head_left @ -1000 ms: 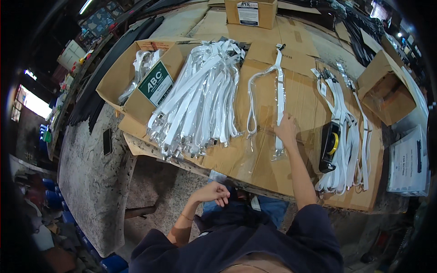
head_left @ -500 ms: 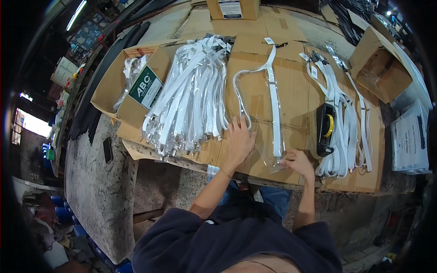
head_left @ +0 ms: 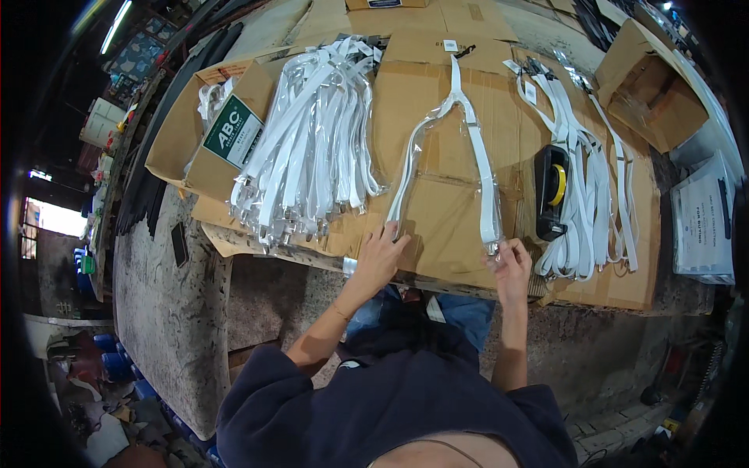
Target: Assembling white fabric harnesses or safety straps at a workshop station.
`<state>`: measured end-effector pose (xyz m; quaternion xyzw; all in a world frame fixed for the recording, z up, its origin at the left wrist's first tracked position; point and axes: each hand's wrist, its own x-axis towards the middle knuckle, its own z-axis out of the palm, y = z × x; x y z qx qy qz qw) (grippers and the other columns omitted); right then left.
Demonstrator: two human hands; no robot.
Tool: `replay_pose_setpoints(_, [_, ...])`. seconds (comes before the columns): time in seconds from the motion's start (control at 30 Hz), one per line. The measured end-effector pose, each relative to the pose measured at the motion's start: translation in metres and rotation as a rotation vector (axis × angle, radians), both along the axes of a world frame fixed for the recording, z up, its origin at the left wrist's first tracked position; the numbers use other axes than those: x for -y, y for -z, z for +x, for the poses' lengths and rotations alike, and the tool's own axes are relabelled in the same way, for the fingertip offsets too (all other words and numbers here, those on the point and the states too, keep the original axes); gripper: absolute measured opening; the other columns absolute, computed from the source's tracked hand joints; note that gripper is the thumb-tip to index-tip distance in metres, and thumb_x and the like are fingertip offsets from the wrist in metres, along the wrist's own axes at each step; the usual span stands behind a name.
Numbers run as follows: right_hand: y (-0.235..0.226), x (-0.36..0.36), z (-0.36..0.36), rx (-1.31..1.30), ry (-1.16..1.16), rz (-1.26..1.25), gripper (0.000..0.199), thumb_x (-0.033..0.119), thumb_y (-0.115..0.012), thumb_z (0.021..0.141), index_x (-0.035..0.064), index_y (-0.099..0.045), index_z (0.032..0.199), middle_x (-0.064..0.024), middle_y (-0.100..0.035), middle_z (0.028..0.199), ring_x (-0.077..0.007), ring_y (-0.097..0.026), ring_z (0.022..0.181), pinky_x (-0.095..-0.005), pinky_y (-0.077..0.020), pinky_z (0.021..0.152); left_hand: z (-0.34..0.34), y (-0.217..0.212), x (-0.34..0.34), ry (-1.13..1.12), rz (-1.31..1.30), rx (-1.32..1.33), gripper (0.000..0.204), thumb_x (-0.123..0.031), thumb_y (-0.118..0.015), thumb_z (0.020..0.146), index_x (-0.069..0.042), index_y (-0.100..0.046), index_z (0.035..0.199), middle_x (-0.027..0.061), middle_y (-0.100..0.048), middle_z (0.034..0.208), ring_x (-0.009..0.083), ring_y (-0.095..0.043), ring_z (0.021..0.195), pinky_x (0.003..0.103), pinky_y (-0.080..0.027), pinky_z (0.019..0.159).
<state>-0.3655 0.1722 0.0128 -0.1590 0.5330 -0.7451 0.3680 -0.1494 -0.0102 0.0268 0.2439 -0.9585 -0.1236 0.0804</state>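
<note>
A pair of white suspenders lies in a Y shape on the cardboard, its single strap pointing away from me and its two front straps spread toward me. Clear plastic film covers parts of the straps. At the near end of the left strap, my left hand is closed on the strap with its fingertips. My right hand pinches the metal clip end of the right strap, where film bunches by the thumb. A white tag and a dark clip sit at the far end.
Left of me lies a heap of film-wrapped white suspenders, beside an open cardboard box. To the right are more white suspenders, a black tool with a yellow ring, an upright box and a stack of clear packets.
The left strap has been drawn outward and straightened toward me, so the two straps now spread apart. My left hand has moved left and nearer; my right hand has shifted slightly with the right strap.
</note>
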Motion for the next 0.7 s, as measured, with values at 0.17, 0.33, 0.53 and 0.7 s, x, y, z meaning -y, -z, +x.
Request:
replay_pose_setpoints(0.17, [-0.024, -0.037, -0.013, -0.133, -0.19, 0.668, 0.031, 0.014, -0.067, 0.086, 0.0047, -0.054, 0.112, -0.0021, -0.059, 0.087, -0.0083, -0.056, 0.068, -0.0246, -0.0445, 0.053, -0.03, -0.048, 0.032, 0.075, 0.389, -0.09, 0.041, -0.009, -0.063, 0.079, -0.007, -0.055, 0.119, 0.019, -0.051, 0.111, 0.0379, -0.054, 0.1, 0.044, -0.045, 0.086])
replay_pose_setpoints(0.33, [-0.047, -0.05, 0.011, -1.008, 0.029, 0.891, 0.038, 0.009, -0.069, 0.079, -0.0001, -0.054, 0.113, -0.0192, -0.058, 0.101, -0.0367, -0.056, 0.095, -0.0414, -0.0445, 0.084, -0.101, -0.043, 0.117, -0.097, 0.142, -0.271, 0.048, -0.018, -0.065, 0.08, -0.003, -0.049, 0.123, 0.0199, -0.057, 0.103, 0.037, -0.058, 0.096, 0.045, -0.048, 0.079])
replay_pose_setpoints(0.53, [-0.055, 0.064, -0.019, -0.966, -0.084, 0.439, 0.028, 0.011, -0.066, 0.083, -0.0035, -0.059, 0.106, -0.0186, -0.062, 0.103, -0.0324, -0.061, 0.1, -0.0365, -0.0477, 0.087, -0.149, 0.002, 0.127, -0.485, 0.134, -0.137, 0.044, -0.008, -0.059, 0.08, 0.005, -0.046, 0.12, 0.0214, -0.058, 0.109, 0.0402, -0.059, 0.095, 0.047, -0.05, 0.079])
replay_pose_setpoints(0.7, [-0.01, 0.21, -0.098, -1.148, -0.088, 0.375, 0.039, 0.014, -0.058, 0.087, -0.0009, -0.051, 0.123, -0.0224, -0.055, 0.122, -0.0385, -0.053, 0.113, -0.043, -0.044, 0.094, -0.149, 0.034, 0.102, -0.382, -0.079, -0.313, 0.049, 0.003, -0.049, 0.077, 0.01, -0.044, 0.125, 0.0258, -0.054, 0.122, 0.0379, -0.05, 0.119, 0.044, -0.043, 0.097])
